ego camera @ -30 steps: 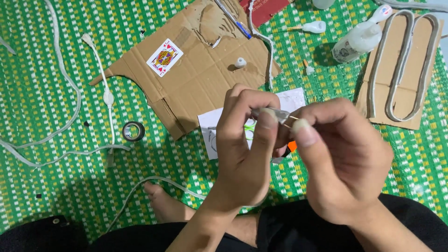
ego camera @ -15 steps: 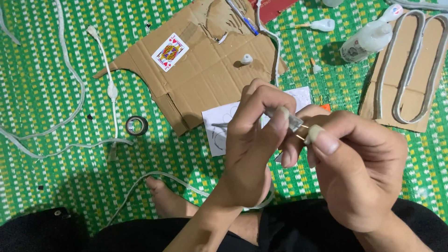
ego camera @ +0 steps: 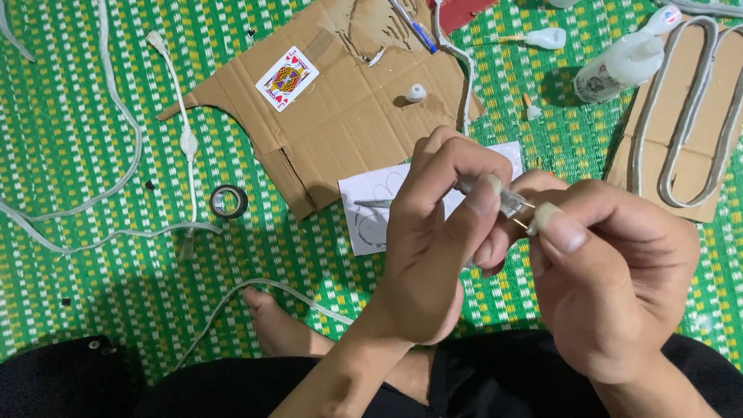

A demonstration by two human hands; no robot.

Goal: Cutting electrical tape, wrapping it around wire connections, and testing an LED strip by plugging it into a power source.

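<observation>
My left hand (ego camera: 433, 232) pinches the end of a translucent light strip (ego camera: 507, 203) between thumb and fingers. A length of the same pale strip (ego camera: 263, 290) runs down across the green mat past my bare foot. My right hand (ego camera: 611, 271) is closed against the strip's tip, thumb and forefinger gripping thin bare wires (ego camera: 528, 215) that stick out of it. Both hands hover above a white paper sheet (ego camera: 371, 209) with a pencil drawing.
A cut cardboard sheet (ego camera: 340, 116) carries a playing card (ego camera: 287, 78) and a small white cap (ego camera: 416, 94). A black tape roll (ego camera: 229, 201) and a white cable (ego camera: 186, 139) lie left. A glue bottle (ego camera: 623, 62) and a strip bent on cardboard (ego camera: 689, 116) lie right.
Both hands have stayed together on the strip's end; the right fingers shifted slightly along the wires and the view drifted a little.
</observation>
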